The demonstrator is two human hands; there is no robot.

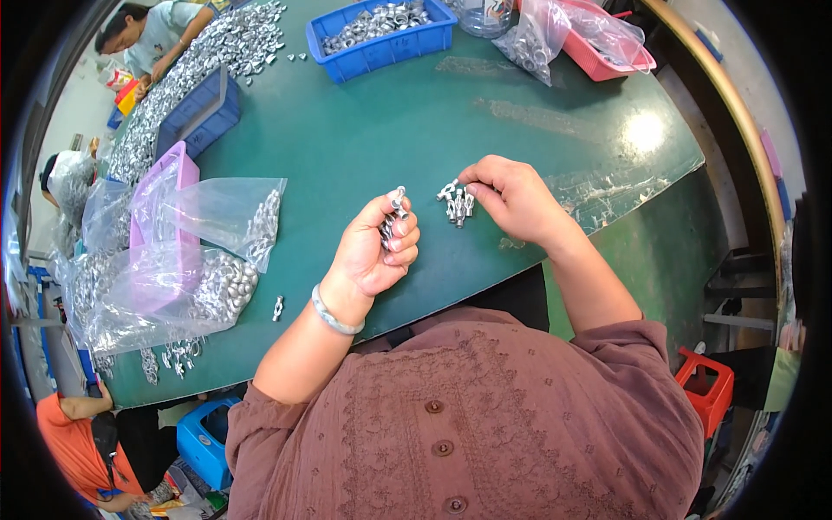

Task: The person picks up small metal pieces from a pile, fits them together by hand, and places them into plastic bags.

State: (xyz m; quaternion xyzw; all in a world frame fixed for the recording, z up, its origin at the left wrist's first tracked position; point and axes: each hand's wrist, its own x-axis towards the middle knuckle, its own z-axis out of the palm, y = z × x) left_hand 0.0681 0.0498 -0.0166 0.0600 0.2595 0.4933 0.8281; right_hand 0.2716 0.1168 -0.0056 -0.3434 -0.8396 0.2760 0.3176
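Observation:
My left hand point(374, 247) is closed around several small silver metal fittings point(399, 201), some sticking out between thumb and fingers. To its right, my right hand point(513, 198) reaches down to the table with index finger and thumb drawn together at a small silver metal fitting point(447, 190). Just below those fingertips lies a little cluster of like metal fittings point(459, 208), side by side on the green table point(364, 139). One lone metal fitting point(278, 308) rests to the left of my left forearm.
Plastic bags of metal parts point(221, 290) and a pink basket point(165, 217) crowd the left. Blue bins point(381, 54) point(199, 113) and a red basket point(598, 52) stand farther back, beside a large heap of parts point(208, 61). Another person point(160, 39) works far left.

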